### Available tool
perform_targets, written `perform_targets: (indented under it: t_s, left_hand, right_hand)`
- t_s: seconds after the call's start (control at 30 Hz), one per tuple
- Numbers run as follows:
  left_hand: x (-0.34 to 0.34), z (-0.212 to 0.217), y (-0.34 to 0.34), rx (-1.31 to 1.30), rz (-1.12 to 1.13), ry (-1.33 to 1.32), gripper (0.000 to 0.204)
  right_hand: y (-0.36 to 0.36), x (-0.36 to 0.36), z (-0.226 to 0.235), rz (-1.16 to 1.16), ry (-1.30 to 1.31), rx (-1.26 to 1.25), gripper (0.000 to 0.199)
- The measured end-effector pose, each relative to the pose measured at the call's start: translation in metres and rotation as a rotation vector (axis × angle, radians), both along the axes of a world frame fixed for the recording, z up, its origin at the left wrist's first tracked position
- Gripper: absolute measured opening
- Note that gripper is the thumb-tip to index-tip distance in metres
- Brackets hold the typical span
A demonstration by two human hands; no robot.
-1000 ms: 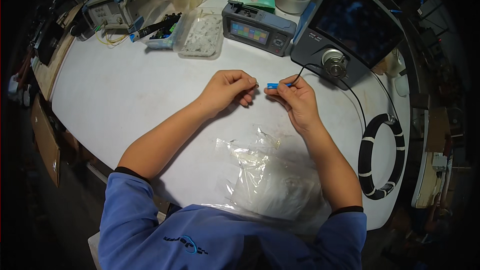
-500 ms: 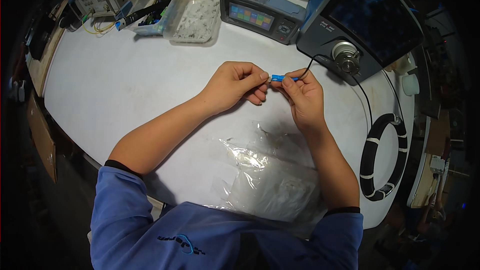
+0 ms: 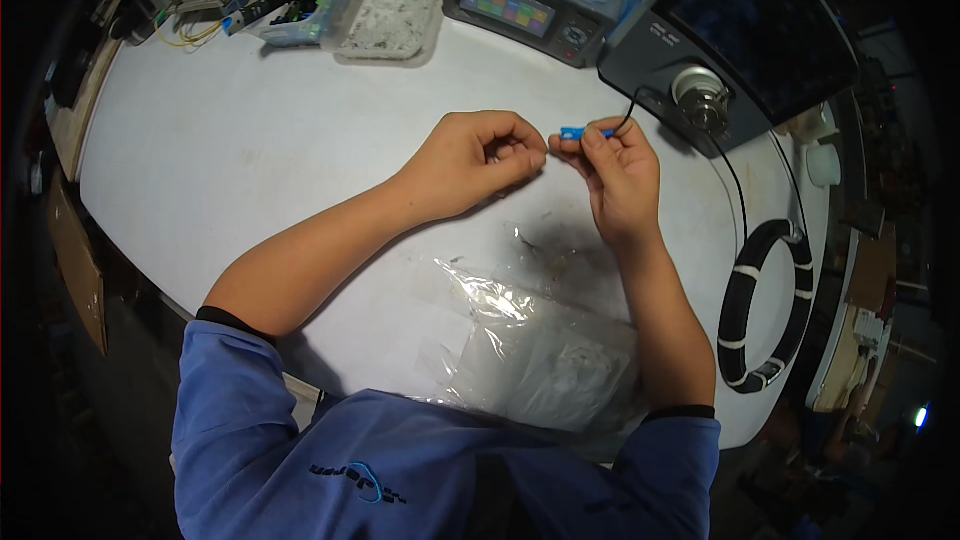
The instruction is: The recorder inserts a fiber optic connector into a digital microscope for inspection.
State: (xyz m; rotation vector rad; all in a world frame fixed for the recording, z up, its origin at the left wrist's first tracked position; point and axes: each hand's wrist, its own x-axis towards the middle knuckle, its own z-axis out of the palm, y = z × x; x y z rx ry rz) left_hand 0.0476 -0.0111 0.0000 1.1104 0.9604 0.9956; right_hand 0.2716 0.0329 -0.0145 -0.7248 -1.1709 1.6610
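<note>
Right hand (image 3: 618, 175) pinching blue connector (image 3: 574, 133) on thin black cable (image 3: 735, 180), left hand (image 3: 478, 158) loosely curled just beside connector, fingertips pressed together, clear plastic bag (image 3: 545, 340) near connector

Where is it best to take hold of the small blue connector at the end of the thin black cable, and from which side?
Probably on the blue connector body itself, pinched across its two long flat sides, coming from the free end that points toward the left hand. The right hand already covers the cable end, and the thin black cable leaving there looks too slender for a sure grip.
</note>
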Motion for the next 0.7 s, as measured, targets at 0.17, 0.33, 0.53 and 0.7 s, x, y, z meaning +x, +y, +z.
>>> perform_targets:
  t_s: [0.17, 0.33, 0.53, 0.7]
  left_hand:
    - [0.007, 0.013, -0.009, 0.593, -0.180, 0.699, 0.027]
    - [0.009, 0.002, -0.009, 0.766, -0.198, 0.780, 0.032]
    - [0.011, 0.004, -0.011, 0.745, -0.249, 0.811, 0.025]
    - [0.013, 0.004, -0.011, 0.831, -0.211, 0.852, 0.020]
  right_hand:
    - [0.004, 0.005, 0.003, -0.030, 0.009, 0.014, 0.016]
    - [0.005, 0.004, 0.002, -0.014, -0.037, 0.020, 0.019]
    - [0.004, 0.004, 0.005, -0.022, -0.077, 0.027, 0.021]
    - [0.004, 0.004, 0.006, -0.020, -0.081, 0.026, 0.021]
